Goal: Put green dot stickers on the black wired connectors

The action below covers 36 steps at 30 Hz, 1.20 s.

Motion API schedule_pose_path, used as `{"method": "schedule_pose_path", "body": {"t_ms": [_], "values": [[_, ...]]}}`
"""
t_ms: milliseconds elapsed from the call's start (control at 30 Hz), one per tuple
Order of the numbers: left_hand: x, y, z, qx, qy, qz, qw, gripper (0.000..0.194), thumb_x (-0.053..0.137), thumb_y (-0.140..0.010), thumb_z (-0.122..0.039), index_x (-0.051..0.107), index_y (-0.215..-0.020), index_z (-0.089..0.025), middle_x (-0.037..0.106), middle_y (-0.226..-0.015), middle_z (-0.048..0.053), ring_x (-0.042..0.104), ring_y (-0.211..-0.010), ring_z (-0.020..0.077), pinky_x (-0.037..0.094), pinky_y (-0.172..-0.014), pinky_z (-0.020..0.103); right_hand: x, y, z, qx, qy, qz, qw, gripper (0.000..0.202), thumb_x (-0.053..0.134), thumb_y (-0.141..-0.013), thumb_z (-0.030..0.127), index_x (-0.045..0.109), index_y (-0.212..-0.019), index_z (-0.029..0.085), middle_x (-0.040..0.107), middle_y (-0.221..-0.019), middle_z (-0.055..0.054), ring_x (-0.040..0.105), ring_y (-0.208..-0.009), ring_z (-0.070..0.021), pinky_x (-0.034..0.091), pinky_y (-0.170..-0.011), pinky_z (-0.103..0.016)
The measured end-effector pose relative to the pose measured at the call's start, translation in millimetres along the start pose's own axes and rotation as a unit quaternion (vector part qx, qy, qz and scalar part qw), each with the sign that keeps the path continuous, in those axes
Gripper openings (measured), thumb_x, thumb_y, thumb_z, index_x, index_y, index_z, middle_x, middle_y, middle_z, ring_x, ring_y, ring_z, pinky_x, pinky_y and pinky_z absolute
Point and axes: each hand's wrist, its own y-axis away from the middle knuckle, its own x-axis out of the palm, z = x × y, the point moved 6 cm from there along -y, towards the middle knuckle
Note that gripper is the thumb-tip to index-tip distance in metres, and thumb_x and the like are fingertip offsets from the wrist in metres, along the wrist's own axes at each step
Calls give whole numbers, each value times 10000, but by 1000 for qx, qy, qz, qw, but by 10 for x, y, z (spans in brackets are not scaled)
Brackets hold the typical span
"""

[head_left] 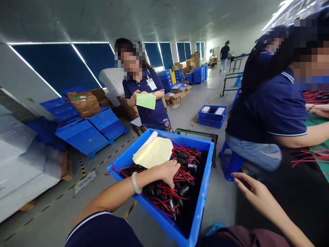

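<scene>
A blue plastic bin in front of me holds a heap of black cylindrical parts with thin red wires. My left hand, with a pale bangle at the wrist, reaches into this bin. Its thumb stands apart from the fingers, which rest on the wires and parts; no part is visibly gripped. A yellowish paper sheet lies on the heap just beyond that hand. Off to the right of the bin, my right hand hangs in the air over a dark surface, fingers apart and holding nothing.
Across the bin a co-worker holds a sheet of green dot stickers. Another person sits at a green-topped table on the right. Blue crates stand left; a blue bin sits on the floor ahead.
</scene>
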Motion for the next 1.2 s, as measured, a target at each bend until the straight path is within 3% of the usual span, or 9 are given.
{"method": "schedule_pose_path", "body": {"t_ms": [200, 367, 433, 533, 633, 733, 900, 1067, 1200], "values": [[-82, 51, 159, -19, 33, 32, 999, 507, 742, -648, -376, 615, -1082, -148, 689, -902, 75, 639, -817, 260, 474, -672, 303, 14, 42, -136, 3, -6, 26, 1000, 448, 508, -786, 588, 711, -974, 236, 764, -996, -94, 728, -929, -292, 599, -776, -370], [-119, 71, 155, -34, 78, -21, 996, 113, 591, -734, -231, 652, -815, -183, 652, -755, 52, 618, -768, 246, 446, -729, 324, 115, 66, -35, -9, -2, 58, 998, 462, 469, -828, 579, 701, -1017, 227, 753, -1055, -93, 722, -972, -280, 587, -841, -381], [-155, 97, 195, -32, 107, -46, 993, 102, 540, -771, -197, 634, -734, -190, 637, -727, 44, 610, -777, 236, 441, -782, 336, 166, 78, 56, -19, 3, 69, 997, 459, 461, -847, 574, 700, -1029, 228, 749, -1076, -91, 719, -981, -276, 579, -861, -387], [-248, 168, 287, -13, 165, -89, 982, 116, 532, -821, -234, 628, -771, -194, 658, -918, 63, 577, -956, 246, 408, -924, 370, 228, 93, 187, -36, 12, 82, 996, 453, 455, -858, 560, 697, -1038, 222, 747, -1084, -94, 715, -989, -280, 562, -893, -406], [-291, 236, 371, 8, 251, -106, 962, 273, 450, -906, -339, 595, -729, -192, 654, -877, 48, 582, -848, 198, 452, -849, 333, 265, 101, 276, -48, 20, 91, 994, 459, 434, -866, 543, 691, -1050, 211, 744, -1090, -102, 709, -1005, -287, 553, -908, -420], [-298, 288, 448, 4, 341, -135, 930, 454, 346, -950, -469, 482, -609, -202, 531, -590, -9, 480, -557, 138, 447, -622, 286, 290, 114, 332, -57, 29, 106, 992, 454, 415, -871, 519, 690, -1048, 203, 745, -1083, -104, 712, -1000, -285, 559, -888, -407], [-448, 428, 649, 3, 456, -264, 850, 503, 422, -891, -609, 360, -563, -232, 338, -468, -68, 309, -448, 98, 314, -471, 255, 304, 134, 397, -73, 48, 126, 988, 412, 414, -874, 473, 695, -1012, 206, 758, -1024, -103, 725, -945, -280, 574, -824, -384], [-886, 753, 881, 18, 525, -420, 740, 502, 526, -860, -581, 317, -566, -232, 228, -465, -105, 211, -418, 72, 240, -440, 228, 334, 127, 440, -80, 65, 142, 984, 430, 391, -891, 480, 689, -1030, 203, 754, -1044, -107, 724, -960, -276, 572, -836, -376], [-1353, 1044, 890, 33, 545, -505, 669, 517, 617, -832, -538, 295, -572, -227, 194, -464, -117, 172, -402, 59, 206, -420, 205, 386, 140, 430, -81, 78, 164, 980, 469, 373, -893, 498, 685, -1064, 193, 744, -1083, -113, 714, -1001, -281, 565, -872, -383]]}}
